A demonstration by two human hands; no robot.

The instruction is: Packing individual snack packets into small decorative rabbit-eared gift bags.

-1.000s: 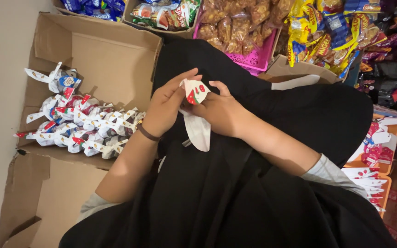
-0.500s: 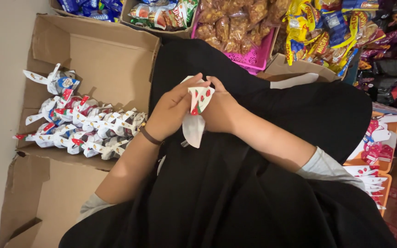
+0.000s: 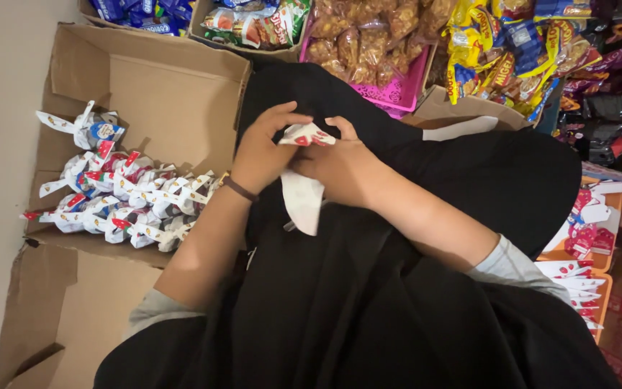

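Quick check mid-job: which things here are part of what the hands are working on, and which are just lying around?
In use:
left hand
right hand
white packet with red print, held by both
pile of tied packets
cardboard box

Lying about:
pink basket of snacks
yellow snack bags

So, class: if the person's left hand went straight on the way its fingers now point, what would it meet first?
The left hand points right, so it would likely meet the white strawberry-print packet it already pinches, then the right hand; depth is unclear.
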